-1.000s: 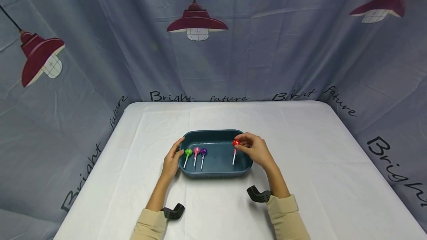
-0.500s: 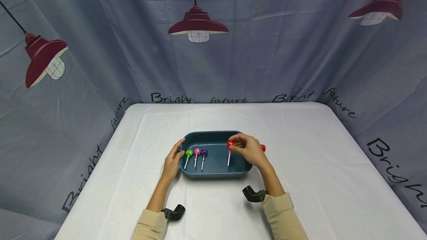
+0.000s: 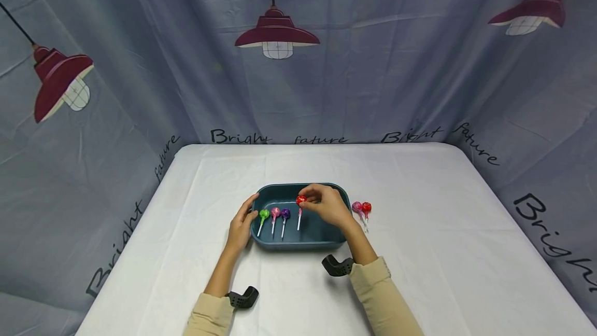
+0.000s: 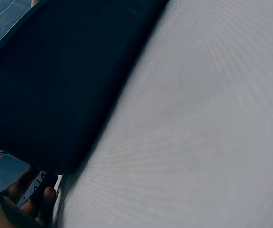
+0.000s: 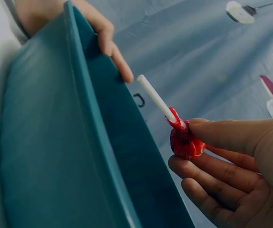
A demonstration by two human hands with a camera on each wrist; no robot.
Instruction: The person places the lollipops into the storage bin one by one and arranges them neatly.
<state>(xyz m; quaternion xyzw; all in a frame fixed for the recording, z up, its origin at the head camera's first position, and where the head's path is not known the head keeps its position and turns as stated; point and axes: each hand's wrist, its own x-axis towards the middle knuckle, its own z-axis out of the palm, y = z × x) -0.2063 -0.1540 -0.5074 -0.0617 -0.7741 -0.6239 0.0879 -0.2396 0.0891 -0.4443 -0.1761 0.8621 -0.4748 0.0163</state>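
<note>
My right hand (image 3: 326, 205) pinches a red-wrapped lollipop (image 3: 300, 199) by its head, over the dark teal tray (image 3: 298, 246). Its white stick (image 5: 153, 95) points away from the palm in the right wrist view. Inside the tray's left part lie a green lollipop (image 3: 264, 213), a pink lollipop (image 3: 275, 212) and a purple lollipop (image 3: 285, 213), side by side, sticks toward me. At the tray's left end my left hand (image 3: 241, 226) grips the rim; the left wrist view shows several of its fingers (image 4: 17, 190) beside the tray's outer wall.
Right of the tray, another pink lollipop (image 3: 357, 207) and another red lollipop (image 3: 367, 207) lie close together on the white tablecloth (image 3: 420, 242). A grey curtain (image 3: 373, 82) printed with lamps and lettering stands behind the table.
My right hand has moved left over the tray with the red lollipop, nearing the purple one. The two lollipops right of the tray have come into view from behind it. The left hand stays put.
</note>
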